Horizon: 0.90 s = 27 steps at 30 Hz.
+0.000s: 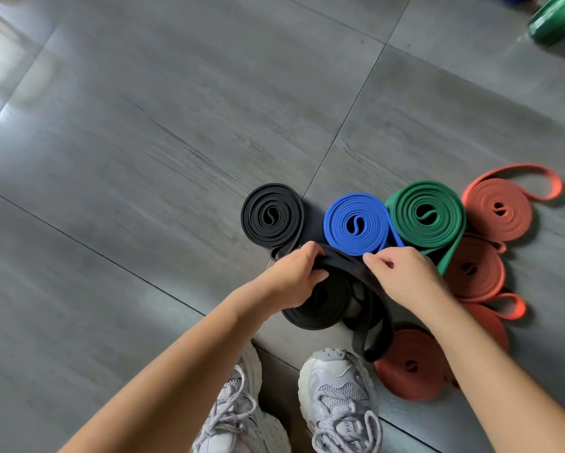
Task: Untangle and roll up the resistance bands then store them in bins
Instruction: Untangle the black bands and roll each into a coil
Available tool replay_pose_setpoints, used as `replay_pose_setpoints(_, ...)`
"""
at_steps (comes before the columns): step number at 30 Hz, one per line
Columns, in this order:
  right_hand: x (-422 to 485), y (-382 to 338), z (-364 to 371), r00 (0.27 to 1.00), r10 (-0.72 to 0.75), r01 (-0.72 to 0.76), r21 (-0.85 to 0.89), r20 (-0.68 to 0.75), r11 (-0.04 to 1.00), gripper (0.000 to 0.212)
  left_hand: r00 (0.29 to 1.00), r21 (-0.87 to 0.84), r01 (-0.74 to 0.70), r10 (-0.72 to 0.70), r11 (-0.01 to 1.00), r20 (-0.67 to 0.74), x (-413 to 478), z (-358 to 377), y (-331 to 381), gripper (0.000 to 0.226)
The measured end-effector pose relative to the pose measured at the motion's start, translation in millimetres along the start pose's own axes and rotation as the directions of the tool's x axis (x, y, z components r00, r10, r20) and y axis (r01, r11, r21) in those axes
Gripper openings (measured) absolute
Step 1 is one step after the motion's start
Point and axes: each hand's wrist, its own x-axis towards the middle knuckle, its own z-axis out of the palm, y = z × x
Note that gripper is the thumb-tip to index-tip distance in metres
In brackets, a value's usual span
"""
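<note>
**Both hands on a half-rolled black band**

The left hand (pixel 292 277) curls fingers and thumb round the top edge of a partly rolled black band (pixel 320 305). The right hand (pixel 405 277) pinches the same band's loose strap just beside the left. The strap's tail loops down below the right wrist. Just beyond the left hand, a finished black roll (pixel 272 215) lies on the floor (pixel 144 158). Beyond the right hand, a blue roll (pixel 357 223) touches a green roll (pixel 426 215). Red rolls (pixel 498 209) lie right of and beneath the right forearm.

Gym-like; grey tiles (pixel 144 125), rolled bands (pixel 356 223)
</note>
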Motion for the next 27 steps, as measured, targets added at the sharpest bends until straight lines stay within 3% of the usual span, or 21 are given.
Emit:
replay_pose_setpoints(2,-11.4,-4.2,1.5,0.994,-0.053,0.058,0.047,-0.096,0.997,0.047,1.0,0.003,0.001,-0.001,1.0,-0.007,0.0,-0.1,-0.4,0.036)
replay_pose_setpoints(4,-17.8,-8.9,7.5,0.992,-0.118,0.126,0.179,-0.055,0.976,0.028,1.0,0.002,0.0,0.0,1.0,-0.002,0.5,-1.0,0.0,0.036)
replay_pose_setpoints(5,-20.0,-11.0,10.5,0.99,-0.141,0.139,0.182,-0.002,0.973,0.029,1.0,-0.004,0.001,-0.001,1.0,0.005,0.8,-1.5,0.3,0.036)
replay_pose_setpoints(8,-20.2,-8.0,14.7,0.984,-0.168,0.163,0.092,0.05,0.982,0.048,1.0,-0.019,0.014,-0.014,1.0,0.024,0.5,-2.9,1.7,0.034)
replay_pose_setpoints(13,-14.9,-10.0,13.7,0.983,-0.184,0.183,-0.061,-0.005,0.981,0.041,0.999,-0.017,0.021,-0.02,1.0,0.03,1.8,-4.1,2.3,0.032)
replay_pose_setpoints(17,-12.7,-11.5,11.7,0.971,-0.232,0.238,-0.138,0.054,0.962,0.04,0.999,-0.046,0.034,-0.033,0.998,0.027,2.9,-3.8,1.0,0.032)
replay_pose_setpoints(19,-14.0,-9.7,10.6,0.971,-0.207,0.213,-0.049,0.117,0.976,0.041,0.998,-0.114,0.064,-0.065,0.991,-0.004,3.3,-4.2,0.7,0.03)
replay_pose_setpoints(22,-16.4,-8.2,11.5,0.98,-0.19,0.184,0.091,0.066,0.979,0.035,0.994,-0.163,0.065,-0.078,0.984,-0.074,5.2,-3.7,2.7,0.027)
replay_pose_setpoints(27,-15.0,-16.7,16.8,0.989,-0.144,0.145,-0.048,0.026,0.988,0.028,0.958,-0.049,0.012,-0.025,0.999,-0.287,-3.4,4.0,6.9,0.038)
